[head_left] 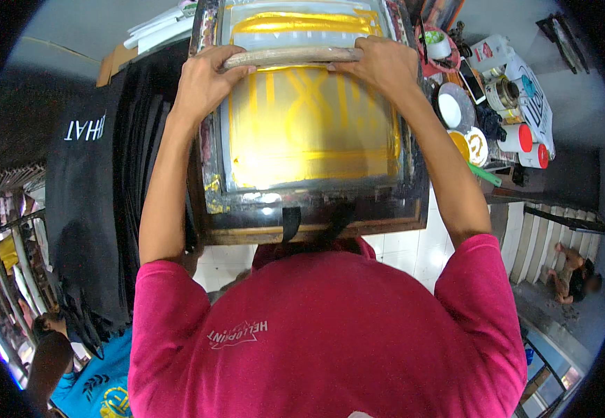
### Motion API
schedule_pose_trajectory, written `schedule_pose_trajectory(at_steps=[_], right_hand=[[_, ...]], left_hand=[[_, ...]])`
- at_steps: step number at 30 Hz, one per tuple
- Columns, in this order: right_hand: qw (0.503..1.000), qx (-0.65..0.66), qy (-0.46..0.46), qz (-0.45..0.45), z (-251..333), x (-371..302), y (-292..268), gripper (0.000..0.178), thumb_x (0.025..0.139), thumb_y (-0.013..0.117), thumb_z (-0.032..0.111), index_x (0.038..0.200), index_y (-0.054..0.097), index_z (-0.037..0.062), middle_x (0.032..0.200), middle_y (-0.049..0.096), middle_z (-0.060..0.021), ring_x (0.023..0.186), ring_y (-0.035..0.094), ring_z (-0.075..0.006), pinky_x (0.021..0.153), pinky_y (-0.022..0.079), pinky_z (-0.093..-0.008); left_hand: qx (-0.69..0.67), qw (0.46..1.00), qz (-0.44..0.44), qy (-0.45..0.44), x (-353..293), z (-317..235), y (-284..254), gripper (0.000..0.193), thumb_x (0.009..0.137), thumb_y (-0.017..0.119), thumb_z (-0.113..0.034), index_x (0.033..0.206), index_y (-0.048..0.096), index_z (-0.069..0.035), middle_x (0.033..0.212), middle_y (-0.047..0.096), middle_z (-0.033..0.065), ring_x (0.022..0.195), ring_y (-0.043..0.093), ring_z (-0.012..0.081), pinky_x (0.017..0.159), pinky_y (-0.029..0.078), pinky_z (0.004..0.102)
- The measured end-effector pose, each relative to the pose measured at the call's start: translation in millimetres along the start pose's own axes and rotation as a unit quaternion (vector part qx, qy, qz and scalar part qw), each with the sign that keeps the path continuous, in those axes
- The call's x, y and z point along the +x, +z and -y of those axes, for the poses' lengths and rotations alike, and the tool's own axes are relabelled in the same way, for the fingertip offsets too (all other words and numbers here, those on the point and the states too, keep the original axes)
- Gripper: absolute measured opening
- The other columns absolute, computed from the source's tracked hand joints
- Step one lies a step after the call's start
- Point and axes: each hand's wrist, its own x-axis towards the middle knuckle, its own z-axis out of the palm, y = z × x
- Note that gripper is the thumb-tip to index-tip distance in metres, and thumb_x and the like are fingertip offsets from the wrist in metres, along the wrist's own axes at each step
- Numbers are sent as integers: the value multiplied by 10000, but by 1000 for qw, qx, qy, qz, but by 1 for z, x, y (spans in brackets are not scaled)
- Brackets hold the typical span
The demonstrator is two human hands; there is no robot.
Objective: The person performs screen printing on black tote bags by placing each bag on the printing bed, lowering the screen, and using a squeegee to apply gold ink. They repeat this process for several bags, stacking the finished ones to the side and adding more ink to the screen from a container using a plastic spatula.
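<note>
Across the printing screen, my left hand (205, 78) and my right hand (388, 64) both grip a wooden-handled squeegee (292, 56), one at each end. Thumbs lie along its near side, and its blade is mostly hidden under the handle. Below it, the screen mesh (309, 132) carries a thin yellow-gold film with a patterned design showing through. A thick band of yellow ink (306, 23) lies beyond the squeegee. The dark, ink-stained screen frame (212, 160) surrounds the mesh, its near edge close to my body.
Black cloth pieces (83, 174) hang stacked at the left. On the right are a tape roll (437, 44), a phone (471, 82), a yellow tub (458, 145), red-lidded containers (518, 138) and a green-handled tool (485, 174). One person in blue (100, 376) is behind left; another person (572, 275) sits far right.
</note>
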Motion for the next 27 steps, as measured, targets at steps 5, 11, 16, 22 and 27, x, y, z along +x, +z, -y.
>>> schedule_pose_trajectory(at_steps=[5, 11, 16, 22, 27], right_hand=[[999, 24, -31, -9, 4, -37, -3, 667, 706, 682, 764, 832, 743, 112, 789, 724, -110, 718, 719, -311, 604, 563, -459], [998, 41, -25, 27, 24, -94, -28, 607, 714, 713, 710, 811, 728, 112, 781, 713, -96, 743, 717, -310, 615, 570, -440], [997, 65, -34, 7, 35, -148, -34, 445, 652, 834, 518, 734, 648, 122, 724, 625, -52, 701, 668, -281, 574, 520, -411], [996, 79, -43, -17, 48, -186, -37, 389, 663, 817, 449, 809, 649, 130, 797, 627, -45, 766, 668, -257, 622, 531, -402], [995, 80, -42, -37, 51, -199, -36, 373, 620, 827, 271, 900, 631, 121, 892, 619, -40, 871, 652, -259, 726, 511, -412]], left_hand=[[-2, 1000, 18, -23, -39, -23, -7, 357, 798, 822, -257, 1077, 752, -46, 1017, 730, 167, 909, 711, 305, 824, 545, 369], [-13, 997, 52, -49, -97, -55, -20, 316, 785, 818, -198, 1032, 748, -15, 996, 729, 161, 924, 698, 301, 840, 538, 373], [-14, 999, 48, -2, -143, -77, -27, 254, 774, 807, -152, 966, 735, -2, 923, 724, 158, 857, 691, 323, 799, 545, 400], [-8, 999, 31, 16, -179, -91, -25, 291, 742, 785, -90, 1015, 721, -13, 974, 724, 136, 919, 673, 313, 836, 537, 395], [-42, 999, 22, 20, -201, -72, -14, 563, 722, 838, -174, 1226, 658, 0, 1198, 687, 167, 1086, 635, 336, 969, 488, 426]])
